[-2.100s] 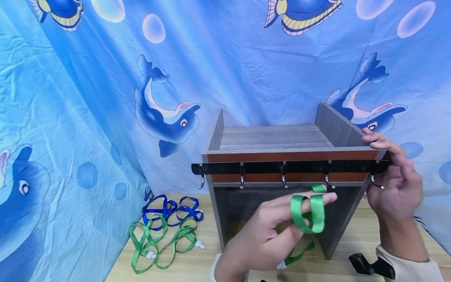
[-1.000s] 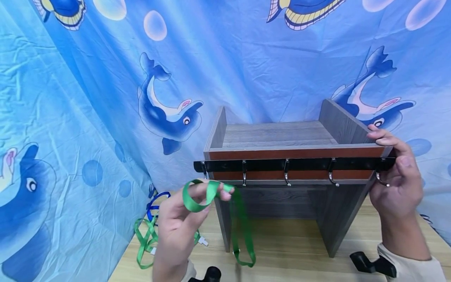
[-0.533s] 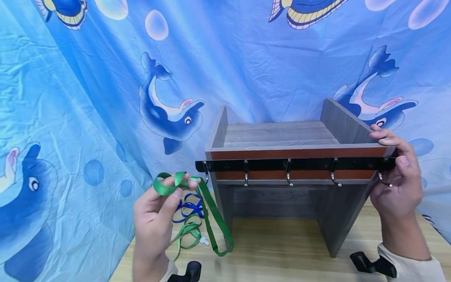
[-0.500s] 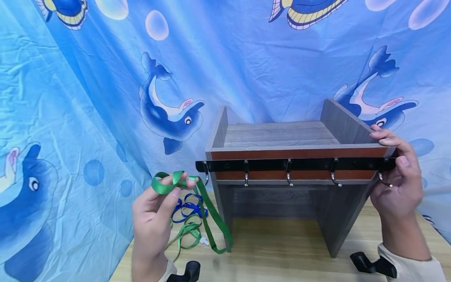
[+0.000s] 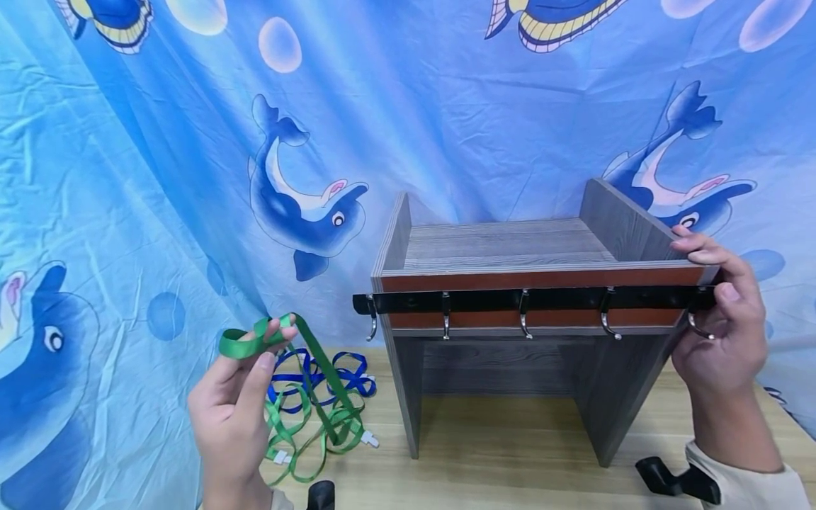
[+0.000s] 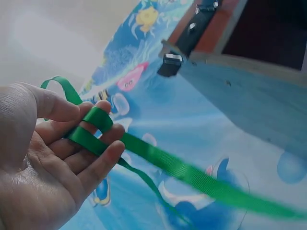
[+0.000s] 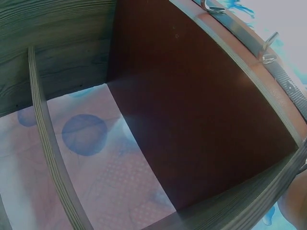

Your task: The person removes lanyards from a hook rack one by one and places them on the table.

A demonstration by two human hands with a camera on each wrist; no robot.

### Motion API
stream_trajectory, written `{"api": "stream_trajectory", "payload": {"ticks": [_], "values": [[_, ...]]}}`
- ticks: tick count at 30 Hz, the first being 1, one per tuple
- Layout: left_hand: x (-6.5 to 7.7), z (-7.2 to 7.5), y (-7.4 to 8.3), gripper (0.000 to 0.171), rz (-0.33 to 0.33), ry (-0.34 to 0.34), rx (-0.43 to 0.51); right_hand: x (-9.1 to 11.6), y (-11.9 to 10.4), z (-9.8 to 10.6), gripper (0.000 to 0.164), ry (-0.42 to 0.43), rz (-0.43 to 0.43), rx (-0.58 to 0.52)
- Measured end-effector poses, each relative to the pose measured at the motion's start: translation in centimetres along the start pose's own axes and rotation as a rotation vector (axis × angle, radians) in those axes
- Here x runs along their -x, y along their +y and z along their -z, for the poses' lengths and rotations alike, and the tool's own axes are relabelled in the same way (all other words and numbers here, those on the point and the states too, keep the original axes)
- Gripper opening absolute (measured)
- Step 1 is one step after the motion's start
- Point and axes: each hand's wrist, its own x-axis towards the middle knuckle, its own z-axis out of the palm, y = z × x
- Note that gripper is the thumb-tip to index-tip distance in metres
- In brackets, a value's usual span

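Note:
My left hand is left of the small shelf and holds a green lanyard. In the left wrist view the lanyard's ribbon winds over the fingers near the thumb. Its long loop hangs down over other lanyards on the table. At the shelf's right end, my right hand grips the edge, fingertips over the side panel. The grey wooden shelf has a reddish-brown front strip and a black hook rail with several silver hooks. No lanyard hangs on the hooks.
Blue lanyards and green lanyards with white clips lie loosely on the wooden table, left of the shelf. A blue curtain printed with dolphins stands behind and to the left. The shelf's side panels reach down to the table.
My left hand has moved left from in front of the shelf with the green lanyard, and its hanging loop is now over the other lanyards. My right hand stays on the shelf's end.

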Motion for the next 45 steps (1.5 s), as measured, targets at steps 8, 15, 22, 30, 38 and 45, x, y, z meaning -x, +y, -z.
{"api": "stream_trajectory", "payload": {"ticks": [8, 15, 22, 30, 38, 45], "values": [[0.0, 1.5, -0.7, 0.037, 0.015, 0.024, -0.108, -0.1, -0.1, 0.1, 0.039, 0.010, -0.004, 0.016], [0.0, 2.3, -1.3, 0.037, 0.052, 0.019, -0.171, -0.1, 0.0, -0.1, 0.041, 0.034, -0.004, 0.013], [0.1, 2.8, -2.3, 0.034, 0.182, 0.053, -0.421, -0.2, -0.2, -0.1, 0.039, 0.037, 0.012, -0.033], [0.2, 3.5, -1.7, 0.030, 0.511, 0.006, -0.638, -0.1, -0.1, -0.3, 0.039, 0.035, 0.007, -0.022], [0.0, 5.1, -2.0, 0.053, 0.830, -0.256, -0.815, -0.1, -0.2, -0.3, 0.039, 0.037, 0.003, -0.009], [0.0, 6.0, -2.9, 0.056, 1.034, -0.416, -0.869, 0.0, -0.2, -0.2, 0.040, 0.038, -0.009, -0.001]]}}
